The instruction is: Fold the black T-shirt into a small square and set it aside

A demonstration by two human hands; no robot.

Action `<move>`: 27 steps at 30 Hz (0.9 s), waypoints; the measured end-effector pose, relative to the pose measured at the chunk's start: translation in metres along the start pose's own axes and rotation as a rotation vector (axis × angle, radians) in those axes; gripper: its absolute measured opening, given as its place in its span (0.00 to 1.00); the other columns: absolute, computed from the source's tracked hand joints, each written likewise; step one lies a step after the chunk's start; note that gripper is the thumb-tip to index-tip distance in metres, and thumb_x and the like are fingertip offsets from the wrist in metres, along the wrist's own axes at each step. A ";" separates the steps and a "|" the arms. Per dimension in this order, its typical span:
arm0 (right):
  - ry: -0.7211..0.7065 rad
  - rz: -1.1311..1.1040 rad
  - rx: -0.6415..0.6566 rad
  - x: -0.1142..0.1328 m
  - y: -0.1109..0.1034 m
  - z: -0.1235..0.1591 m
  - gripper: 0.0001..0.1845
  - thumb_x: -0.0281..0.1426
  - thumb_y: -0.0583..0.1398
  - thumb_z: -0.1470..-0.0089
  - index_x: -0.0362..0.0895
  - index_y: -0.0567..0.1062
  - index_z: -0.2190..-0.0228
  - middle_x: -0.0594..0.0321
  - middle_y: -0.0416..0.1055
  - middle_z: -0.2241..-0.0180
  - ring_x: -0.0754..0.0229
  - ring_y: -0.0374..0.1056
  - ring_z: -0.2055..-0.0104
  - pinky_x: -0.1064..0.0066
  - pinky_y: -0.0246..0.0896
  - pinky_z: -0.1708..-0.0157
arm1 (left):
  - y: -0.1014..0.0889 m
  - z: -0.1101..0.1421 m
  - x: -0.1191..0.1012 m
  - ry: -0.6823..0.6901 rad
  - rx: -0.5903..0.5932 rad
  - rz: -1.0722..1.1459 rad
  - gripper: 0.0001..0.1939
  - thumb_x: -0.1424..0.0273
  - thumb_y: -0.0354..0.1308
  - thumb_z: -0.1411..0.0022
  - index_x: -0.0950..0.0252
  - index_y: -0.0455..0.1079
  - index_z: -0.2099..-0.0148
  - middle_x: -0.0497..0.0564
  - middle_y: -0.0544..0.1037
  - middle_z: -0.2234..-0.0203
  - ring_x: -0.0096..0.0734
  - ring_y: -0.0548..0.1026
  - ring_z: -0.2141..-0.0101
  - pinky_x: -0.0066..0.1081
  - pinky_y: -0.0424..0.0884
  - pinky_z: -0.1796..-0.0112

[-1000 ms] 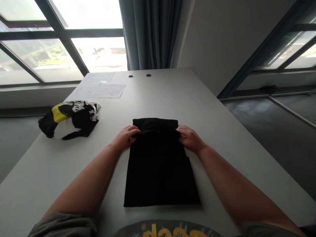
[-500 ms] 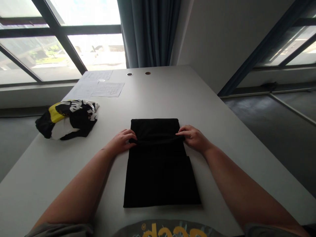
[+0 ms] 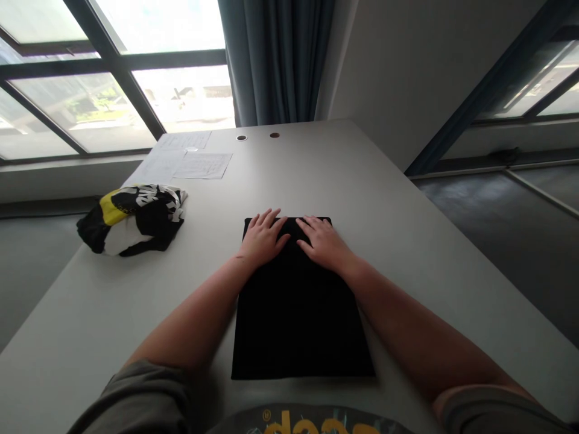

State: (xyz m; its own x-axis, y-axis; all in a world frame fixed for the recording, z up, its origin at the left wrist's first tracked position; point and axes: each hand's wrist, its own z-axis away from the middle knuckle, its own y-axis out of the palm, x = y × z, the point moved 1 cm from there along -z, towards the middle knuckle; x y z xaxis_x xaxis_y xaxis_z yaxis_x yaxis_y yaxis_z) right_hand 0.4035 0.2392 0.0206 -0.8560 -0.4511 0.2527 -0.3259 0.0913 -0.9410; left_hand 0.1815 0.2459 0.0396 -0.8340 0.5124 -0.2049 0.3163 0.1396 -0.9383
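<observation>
A folded black cloth (image 3: 301, 325), perhaps a garment, lies flat on the white table in front of me. On its far left part rests my left hand (image 3: 265, 238), palm down with the fingers spread. My right hand (image 3: 323, 241) lies the same way on the far right part, its fingers apart. Neither hand grips the fabric. The far edge of the cloth shows between and beside my fingertips.
To the left on the white table (image 3: 289, 175) sits a crumpled black, white and yellow bag (image 3: 133, 218). Printed paper sheets (image 3: 203, 164) lie at the back left. Two round cable holes are near the far edge, before a blue-grey curtain (image 3: 275, 60).
Both hands let go of the cloth's side edges and moved inward and away from me, now lying flat on it. The raised fold across the cloth now lies flat.
</observation>
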 end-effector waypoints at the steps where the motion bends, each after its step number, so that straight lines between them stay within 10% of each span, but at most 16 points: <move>1: 0.030 0.034 0.057 0.002 0.008 -0.003 0.33 0.42 0.55 0.33 0.42 0.64 0.32 0.47 0.58 0.30 0.41 0.54 0.28 0.42 0.46 0.30 | 0.009 -0.003 -0.003 -0.036 0.047 -0.037 0.27 0.58 0.53 0.28 0.59 0.67 0.31 0.57 0.64 0.30 0.53 0.59 0.30 0.53 0.52 0.32; 20: 0.373 0.024 0.057 -0.066 0.035 -0.015 0.34 0.48 0.48 0.31 0.51 0.58 0.29 0.54 0.53 0.27 0.41 0.46 0.25 0.35 0.39 0.30 | 0.026 0.005 0.085 -0.356 0.223 0.123 0.32 0.57 0.41 0.24 0.57 0.51 0.23 0.49 0.52 0.25 0.50 0.47 0.26 0.57 0.44 0.30; 27: 0.349 -0.036 -0.149 -0.082 0.028 -0.014 0.24 0.35 0.53 0.35 0.41 0.77 0.44 0.46 0.72 0.41 0.43 0.65 0.37 0.48 0.54 0.34 | 0.019 0.014 0.125 -0.396 0.001 0.168 0.23 0.62 0.42 0.25 0.55 0.78 0.44 0.51 0.73 0.37 0.46 0.67 0.35 0.53 0.55 0.32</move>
State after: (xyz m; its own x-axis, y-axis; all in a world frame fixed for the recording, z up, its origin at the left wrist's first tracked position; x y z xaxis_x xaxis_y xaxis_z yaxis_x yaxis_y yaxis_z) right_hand 0.4586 0.2911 -0.0228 -0.9198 -0.1296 0.3703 -0.3908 0.2206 -0.8937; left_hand 0.0767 0.3002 -0.0075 -0.8804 0.1626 -0.4456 0.4620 0.0811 -0.8832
